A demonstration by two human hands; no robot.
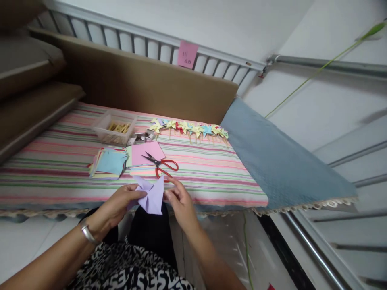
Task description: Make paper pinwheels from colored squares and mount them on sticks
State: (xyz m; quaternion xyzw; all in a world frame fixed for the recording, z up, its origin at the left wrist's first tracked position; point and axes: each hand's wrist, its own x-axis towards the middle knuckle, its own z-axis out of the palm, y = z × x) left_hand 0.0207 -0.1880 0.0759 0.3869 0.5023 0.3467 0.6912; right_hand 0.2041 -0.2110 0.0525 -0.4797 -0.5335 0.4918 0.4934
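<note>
My left hand (123, 202) pinches a lilac paper pinwheel (155, 198) near its middle, with the thumb on top. The paper is partly folded, its blades pointing up and to the right. Close by the pinwheel's right edge is my right hand (181, 203), index finger stretched out and thumb apart from it; whether a fingertip touches the paper is hard to see. Just beyond the hands lie scissors (157, 163) with red handles, blades parted, on pink paper sheets (148, 153). To their left sits a stack of coloured paper squares (110, 162), light blue on top.
A clear plastic box (113, 131) holds small wooden sticks, with small boxes (140, 137) beside it. Several finished pinwheels on sticks (190, 129) lie in a row at the back. A cardboard panel (145, 82) stands behind the striped cloth (211, 173); cardboard boxes (30, 108) rise at left.
</note>
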